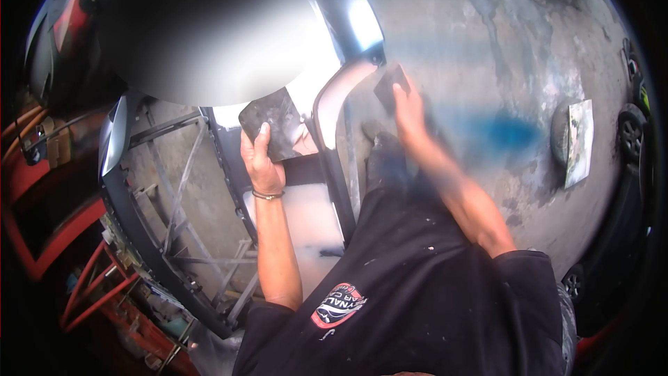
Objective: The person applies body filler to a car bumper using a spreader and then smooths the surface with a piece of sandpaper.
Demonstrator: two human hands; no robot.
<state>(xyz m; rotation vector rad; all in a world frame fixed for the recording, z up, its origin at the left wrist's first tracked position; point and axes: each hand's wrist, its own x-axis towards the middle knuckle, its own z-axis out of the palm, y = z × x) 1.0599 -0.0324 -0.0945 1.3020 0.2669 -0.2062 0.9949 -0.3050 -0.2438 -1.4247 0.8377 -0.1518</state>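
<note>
My left hand (266, 167) grips a smudged dark grey flat sheet (270, 120), thumb on top, over a white and pinkish car body panel (292, 212). A dark band runs across this panel below the sheet. Held up in my right hand (410, 113) is a dark brown rectangular piece that looks like sandpaper (388, 90), close to the curved end of the panel's pale, dark-edged side strip (341, 90). The fingers behind both pieces are mostly hidden. A large blurred patch covers the panel's upper part.
A metal frame stand (182, 188) and a long dark trim piece (156, 257) lie to the left. Farther left are red car parts (52, 230). On the concrete floor (480, 63), a rounded object with a pale board (579, 143) sits right; car wheels (631, 132) line that edge.
</note>
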